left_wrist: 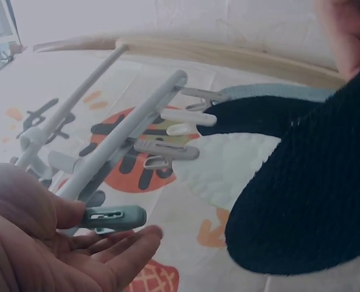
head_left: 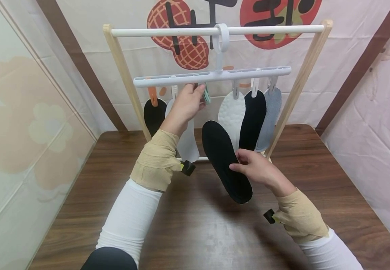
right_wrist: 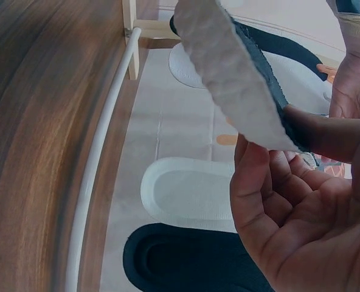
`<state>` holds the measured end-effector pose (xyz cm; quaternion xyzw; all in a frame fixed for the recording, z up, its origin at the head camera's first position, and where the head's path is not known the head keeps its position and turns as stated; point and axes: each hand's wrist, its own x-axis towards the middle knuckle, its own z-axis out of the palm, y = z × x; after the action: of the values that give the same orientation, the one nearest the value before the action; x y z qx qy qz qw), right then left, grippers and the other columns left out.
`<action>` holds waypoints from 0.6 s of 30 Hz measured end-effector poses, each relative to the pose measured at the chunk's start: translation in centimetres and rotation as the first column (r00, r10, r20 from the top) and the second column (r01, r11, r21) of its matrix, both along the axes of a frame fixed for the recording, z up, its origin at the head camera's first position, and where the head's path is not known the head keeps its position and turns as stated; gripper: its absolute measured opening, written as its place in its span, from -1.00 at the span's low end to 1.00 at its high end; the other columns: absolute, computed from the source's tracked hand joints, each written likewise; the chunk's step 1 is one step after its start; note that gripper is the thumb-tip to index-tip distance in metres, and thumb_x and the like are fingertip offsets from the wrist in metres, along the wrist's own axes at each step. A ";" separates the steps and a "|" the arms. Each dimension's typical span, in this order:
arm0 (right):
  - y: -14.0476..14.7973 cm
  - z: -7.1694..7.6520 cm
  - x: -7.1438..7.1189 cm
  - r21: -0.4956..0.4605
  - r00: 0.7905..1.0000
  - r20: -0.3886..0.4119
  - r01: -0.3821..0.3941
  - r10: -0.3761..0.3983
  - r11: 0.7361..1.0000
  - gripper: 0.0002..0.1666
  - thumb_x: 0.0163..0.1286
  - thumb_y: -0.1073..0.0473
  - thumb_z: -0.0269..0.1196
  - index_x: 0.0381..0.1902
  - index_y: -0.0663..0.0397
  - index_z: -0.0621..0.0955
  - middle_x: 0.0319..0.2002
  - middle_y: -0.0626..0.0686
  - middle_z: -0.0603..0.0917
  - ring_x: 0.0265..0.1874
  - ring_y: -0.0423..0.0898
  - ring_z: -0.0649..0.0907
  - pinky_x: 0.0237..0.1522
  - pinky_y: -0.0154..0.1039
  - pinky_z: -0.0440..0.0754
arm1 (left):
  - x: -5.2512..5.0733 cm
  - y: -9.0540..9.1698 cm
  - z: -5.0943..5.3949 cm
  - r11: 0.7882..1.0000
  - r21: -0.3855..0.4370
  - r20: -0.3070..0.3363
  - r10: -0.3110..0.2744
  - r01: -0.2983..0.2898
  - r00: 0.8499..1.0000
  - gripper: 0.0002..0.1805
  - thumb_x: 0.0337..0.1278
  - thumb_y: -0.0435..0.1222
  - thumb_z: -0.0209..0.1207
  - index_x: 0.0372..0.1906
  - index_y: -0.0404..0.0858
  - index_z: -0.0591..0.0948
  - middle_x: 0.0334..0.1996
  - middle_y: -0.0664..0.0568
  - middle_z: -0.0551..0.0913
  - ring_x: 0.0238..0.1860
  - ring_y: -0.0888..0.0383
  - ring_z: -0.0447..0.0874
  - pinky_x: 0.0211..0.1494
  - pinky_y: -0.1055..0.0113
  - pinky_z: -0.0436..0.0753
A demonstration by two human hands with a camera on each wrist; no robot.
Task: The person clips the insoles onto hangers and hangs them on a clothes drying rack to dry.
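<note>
My right hand point(head_left: 260, 169) pinches a black insole point(head_left: 223, 157) by its edge, between thumb and fingers. The right wrist view shows this insole's pale, bumpy underside point(right_wrist: 228, 73). Up at the white clip hanger point(head_left: 255, 72), my left hand point(head_left: 185, 108) holds a green clip point(left_wrist: 116, 217), thumb on one side and fingers below. The held insole's upper end is below the clip and apart from it. From the hanger's right half hang a white bumpy insole point(head_left: 230, 112), a black insole point(head_left: 253, 116) and a grey one point(head_left: 270, 116).
On the left, an orange clip point(head_left: 152, 96) holds a black insole point(head_left: 151, 119), with a white insole point(head_left: 188, 144) beside it, partly behind my left arm. The hanger hooks over a white rod point(head_left: 269, 30) on a wooden-sided rack point(head_left: 294, 90) standing on a brown table point(head_left: 195, 225).
</note>
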<state>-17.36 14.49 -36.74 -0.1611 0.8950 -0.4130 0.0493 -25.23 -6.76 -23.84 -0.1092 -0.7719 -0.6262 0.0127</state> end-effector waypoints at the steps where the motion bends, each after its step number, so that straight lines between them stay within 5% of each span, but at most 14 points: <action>1: -0.1 0.1 0.0 -0.002 1.000 -0.003 0.000 0.000 1.000 -0.88 0.41 0.18 0.32 -0.24 0.08 0.59 -0.44 -0.05 0.58 -0.33 -0.06 0.50 -0.25 -0.15 0.41 | 0.0 0.0 0.0 1.000 0.016 0.000 0.000 0.000 1.000 -0.63 0.64 -0.21 -0.18 0.29 -0.33 0.37 0.03 -0.06 0.46 0.18 0.10 0.52 0.30 0.24 0.53; 8: -0.2 0.3 0.0 -0.002 1.000 -0.020 -0.001 0.001 1.000 -0.88 0.42 0.16 0.32 -0.26 0.06 0.58 -0.45 -0.05 0.58 -0.30 -0.06 0.50 -0.22 -0.15 0.40 | -0.1 0.1 -0.1 0.990 0.140 0.001 0.001 -0.002 1.000 -0.67 0.62 -0.28 -0.15 0.20 -0.42 0.41 -0.03 -0.09 0.51 0.17 0.04 0.57 0.30 0.28 0.52; 18: -0.5 0.8 0.0 -0.016 1.000 -0.022 0.020 -0.021 1.000 -0.86 0.41 0.14 0.33 -0.28 0.03 0.57 -0.49 -0.09 0.54 -0.34 -0.07 0.47 -0.27 -0.17 0.37 | -0.1 0.1 -0.4 0.981 0.192 -0.001 0.004 -0.004 1.000 -0.62 0.61 -0.29 -0.12 0.33 -0.37 0.40 -0.02 -0.09 0.53 0.11 0.08 0.58 0.27 0.25 0.55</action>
<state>-17.34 13.97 -35.97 -0.1568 0.8939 -0.4186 0.0340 -25.34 -6.68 -24.28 -0.1063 -0.7082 -0.6975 0.0249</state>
